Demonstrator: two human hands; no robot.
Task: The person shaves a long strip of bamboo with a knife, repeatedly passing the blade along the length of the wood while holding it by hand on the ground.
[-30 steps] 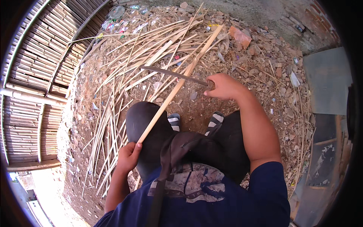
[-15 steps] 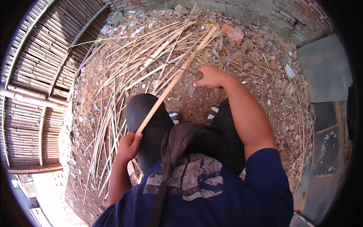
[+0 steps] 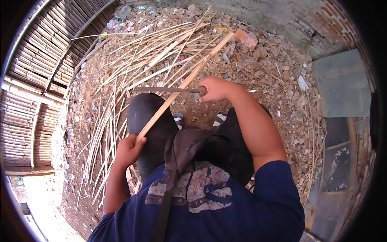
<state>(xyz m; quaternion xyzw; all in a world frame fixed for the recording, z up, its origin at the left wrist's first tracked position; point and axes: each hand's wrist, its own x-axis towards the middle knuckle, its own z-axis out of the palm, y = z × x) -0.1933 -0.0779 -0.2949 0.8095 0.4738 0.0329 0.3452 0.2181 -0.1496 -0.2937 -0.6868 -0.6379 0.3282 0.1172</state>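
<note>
1. Head view, containers: a black bag [image 3: 189,145] with a zip sits on the person's lap, to the right of the pale wide strip [image 3: 162,110]; its contents are hidden. Beyond the strip's far end, off to its left, lies a clear plastic vessel [image 3: 123,12], too small to tell what it holds.
2. The left hand [image 3: 130,150] has its fingers gripping the strip's near end; the strip slants over the left knee [image 3: 141,111], its far end beside a reddish block [image 3: 246,39].
3. The right hand [image 3: 215,88], right of the strip, has its fingers closed on the handle of a dark blade [image 3: 155,89] that crosses the strip.
4. Since half a second ago, the blade has come nearer the strip's held end and lies more level.
5. Loose strips [image 3: 161,52] lie heaped mostly left of the wide strip, as before.
</note>
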